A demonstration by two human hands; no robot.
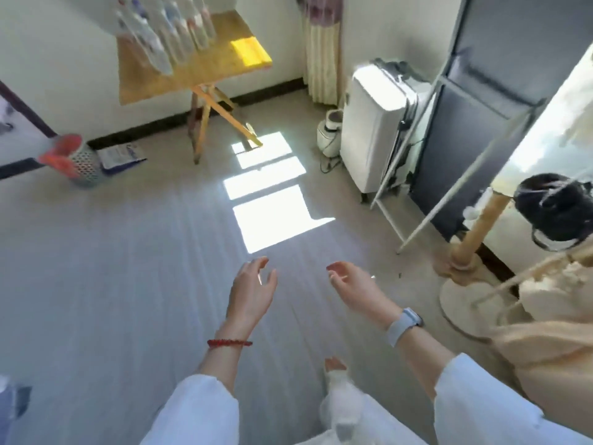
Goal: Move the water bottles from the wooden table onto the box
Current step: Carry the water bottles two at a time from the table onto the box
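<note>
Water bottles (167, 33): a blurred cluster standing on wooden folding table (205, 64), far corner; none visibly moved. Box: not in view. Left hand (252, 289), right hand (351, 285): both empty, fingers loosely spread, well apart from table

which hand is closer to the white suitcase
Right. The right hand, open and empty, is below the white suitcase and slightly left of it in the picture. The left hand, also empty, is further left, so farther away.
</note>
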